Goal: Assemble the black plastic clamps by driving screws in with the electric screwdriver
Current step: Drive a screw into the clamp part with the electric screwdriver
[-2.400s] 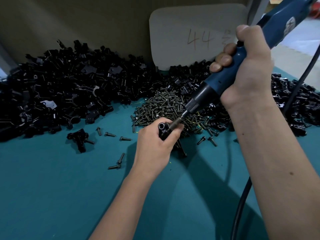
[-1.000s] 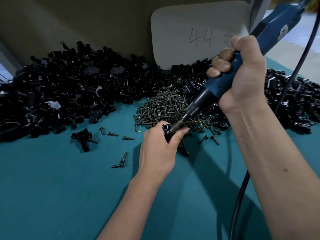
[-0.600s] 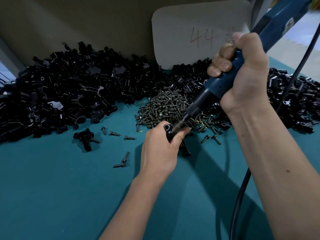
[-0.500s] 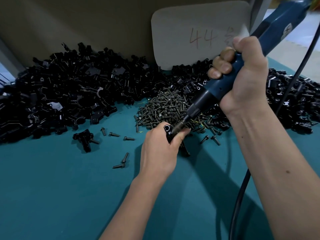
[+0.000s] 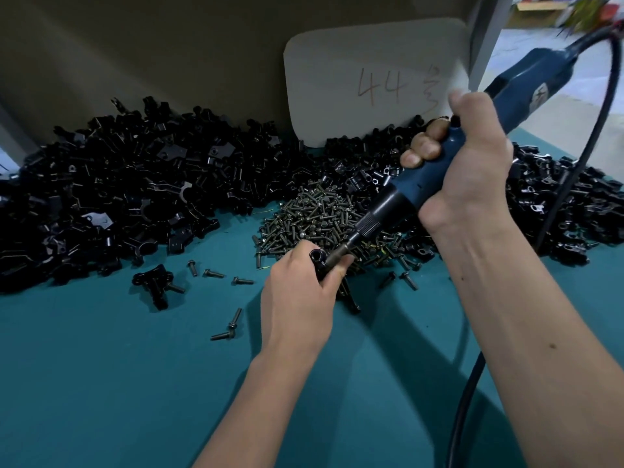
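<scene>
**Screwdriver bit on a clamp held over the teal mat**

Teal matting covers the bench, with a dull olive back wall behind it and a grey rounded card marked "44" in pencil propped against that wall at about 12 o'clock.

At the centre of the view the left hand is curled round a black plastic clamp, fingers and thumb closed on it; only the clamp's round socket end and a lower leg toward 5 o'clock show past the hand. The right hand, at 2 o'clock from the left, is wrapped tightly round the blue electric screwdriver, fingers folded over its grip. The tool slants down toward 8 o'clock, and its metal bit meets the clamp just beside the left thumb. Whether a screw sits under the bit cannot be made out. A black cable leaves the tool's top end, arcs over at 1 o'clock and runs down past the right forearm to 5 o'clock.

Just beyond the hands, at 12 o'clock, lies a heap of dark screws. A large pile of black clamp parts fills 9 to 11 o'clock, and another pile lies at 3 o'clock. One assembled clamp sits alone on the mat at 9 o'clock, with loose screws scattered near it.
</scene>
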### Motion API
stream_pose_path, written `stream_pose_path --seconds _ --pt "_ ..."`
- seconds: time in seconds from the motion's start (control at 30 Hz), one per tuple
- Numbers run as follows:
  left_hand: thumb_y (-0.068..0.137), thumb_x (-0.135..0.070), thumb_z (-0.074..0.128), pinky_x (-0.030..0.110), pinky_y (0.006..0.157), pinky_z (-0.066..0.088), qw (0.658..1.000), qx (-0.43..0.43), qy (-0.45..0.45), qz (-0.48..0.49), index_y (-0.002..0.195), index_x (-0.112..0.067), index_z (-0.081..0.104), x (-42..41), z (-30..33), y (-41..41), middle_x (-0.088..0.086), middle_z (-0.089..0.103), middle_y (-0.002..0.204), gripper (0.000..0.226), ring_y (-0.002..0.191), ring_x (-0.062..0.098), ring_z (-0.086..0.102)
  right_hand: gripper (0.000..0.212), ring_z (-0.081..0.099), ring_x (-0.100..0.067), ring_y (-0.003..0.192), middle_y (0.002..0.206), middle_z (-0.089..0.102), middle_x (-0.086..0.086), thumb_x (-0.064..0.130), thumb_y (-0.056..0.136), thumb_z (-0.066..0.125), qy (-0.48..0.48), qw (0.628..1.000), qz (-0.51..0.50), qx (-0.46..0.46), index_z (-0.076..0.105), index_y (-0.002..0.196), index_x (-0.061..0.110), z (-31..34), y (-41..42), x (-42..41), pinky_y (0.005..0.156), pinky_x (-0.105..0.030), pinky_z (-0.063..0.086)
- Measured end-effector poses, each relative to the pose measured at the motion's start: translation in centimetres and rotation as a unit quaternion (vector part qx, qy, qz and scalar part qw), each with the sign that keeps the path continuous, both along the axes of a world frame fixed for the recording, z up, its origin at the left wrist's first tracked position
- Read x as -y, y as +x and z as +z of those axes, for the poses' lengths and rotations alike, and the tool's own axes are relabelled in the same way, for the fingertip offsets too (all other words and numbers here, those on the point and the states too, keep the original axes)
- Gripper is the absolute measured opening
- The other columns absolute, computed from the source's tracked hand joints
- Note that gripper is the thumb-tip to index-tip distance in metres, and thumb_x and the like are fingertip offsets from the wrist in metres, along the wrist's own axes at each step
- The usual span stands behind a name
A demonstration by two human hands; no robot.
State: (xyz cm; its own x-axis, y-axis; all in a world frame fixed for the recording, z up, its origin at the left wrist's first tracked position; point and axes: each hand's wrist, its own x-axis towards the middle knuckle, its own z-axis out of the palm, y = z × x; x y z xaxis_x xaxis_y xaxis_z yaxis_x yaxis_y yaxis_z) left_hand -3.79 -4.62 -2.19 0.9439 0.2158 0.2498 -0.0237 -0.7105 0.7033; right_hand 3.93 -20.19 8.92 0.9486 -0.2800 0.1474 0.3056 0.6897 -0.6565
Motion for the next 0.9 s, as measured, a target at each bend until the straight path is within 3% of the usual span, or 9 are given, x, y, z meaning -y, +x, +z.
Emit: stream_pose_path --seconds 0.2,0.27,0.33,0.47,0.57,0.63,0.77,0.83,0.9 --pt "0.097 -0.056 0.058 0.034 0.059 0.038 0.990 0.079 0.102 0.054 0.107 -0.019 0.058 -0.1 -0.1 -0.2 -0.012 0.051 0.080 0.038 0.066 0.015 0.052 0.028 0.044 -0.008 0.050 0.064 0.047 0.004 0.035 0.097 0.070 0.039 0.999 0.013 -0.030 0.049 0.092 0.017 0.0 0.2 2.5 0.049 -0.024 0.042" --pt "0.098 -0.058 0.056 0.030 0.062 0.038 0.992 0.093 0.025 0.086 0.101 -0.018 0.062 -1.3 -0.2 0.2 -0.014 0.054 0.077 0.041 0.066 0.012 0.051 0.030 0.047 -0.009 0.049 0.064 0.051 0.003 0.032 0.095 0.075 0.086 0.994 -0.036 -0.057 0.050 0.098 0.015 0.3 0.5 3.8 0.047 -0.025 0.044" --pt "0.100 -0.053 0.059 0.024 0.054 0.038 0.978 0.087 -0.179 0.055 0.089 -0.019 0.062 -1.9 -0.3 0.5 -0.015 0.053 0.064 0.036 0.056 0.007 0.048 0.039 0.050 -0.011 0.049 0.065 0.054 0.001 0.027 0.092 0.079 0.085 0.988 -0.079 -0.097 0.048 0.112 0.013 0.1 0.8 4.4 0.051 -0.026 0.048" --pt "0.108 -0.044 0.046 0.022 0.037 0.023 0.808 0.003 -0.587 -0.041 0.088 -0.006 0.067 -1.3 0.7 0.3 -0.001 0.039 0.059 0.048 0.043 0.011 0.029 0.033 0.059 -0.013 0.058 0.082 0.061 -0.005 0.012 0.092 0.075 -0.065 0.981 -0.035 -0.179 0.052 0.115 0.006 -1.3 0.8 3.3 0.067 -0.034 0.060" --pt "0.107 -0.043 0.038 0.020 0.033 0.020 0.708 -0.065 -0.694 -0.113 0.082 -0.008 0.069 -1.7 1.5 0.2 -0.002 0.036 0.062 0.052 0.041 0.006 0.026 0.038 0.062 -0.018 0.069 0.102 0.058 -0.012 0.002 0.093 0.067 -0.102 0.972 0.053 -0.203 0.049 0.125 0.008 -2.3 1.2 1.9 0.079 -0.041 0.063" --pt "0.105 -0.042 0.038 0.019 0.032 0.020 0.672 -0.078 -0.723 -0.142 0.078 -0.011 0.069 -1.9 1.9 0.0 -0.003 0.035 0.063 0.051 0.040 0.005 0.025 0.046 0.063 -0.023 0.078 0.106 0.056 -0.014 0.001 0.094 0.065 -0.145 0.962 0.076 -0.217 0.043 0.134 0.004 -3.0 1.6 0.5 0.083 -0.045 0.063" --pt "0.106 -0.040 0.033 0.018 0.032 0.018 0.680 -0.068 -0.711 -0.164 0.069 -0.014 0.054 -1.7 2.5 -0.1 -0.003 0.032 0.061 0.050 0.039 0.004 0.024 0.052 0.064 -0.028 0.103 0.110 0.060 -0.011 0.013 0.094 0.072 -0.259 0.932 0.130 -0.217 0.047 0.139 0.002 -4.4 1.7 -1.5 0.100 -0.048 0.056" --pt "0.108 -0.040 0.029 0.017 0.033 0.016 0.695 -0.063 -0.695 -0.174 0.062 -0.017 0.048 -1.6 2.6 -0.2 -0.003 0.031 0.060 0.055 0.039 0.004 0.024 0.040 0.067 -0.025 0.109 0.114 0.067 -0.006 0.024 0.095 0.073 -0.424 0.870 0.148 -0.204 0.059 0.130 0.010 -4.0 1.1 -1.2 0.105 -0.048 0.053" --pt "0.109 -0.039 0.028 0.017 0.033 0.018 0.713 -0.053 -0.677 -0.172 0.058 -0.022 0.052 -1.2 2.6 -0.3 -0.003 0.032 0.060 0.059 0.040 0.004 0.025 0.035 0.071 -0.023 0.097 0.110 0.071 -0.004 0.032 0.094 0.074 -0.603 0.779 0.069 -0.156 0.067 0.125 0.017 -3.3 0.3 -0.5 0.098 -0.047 0.057"
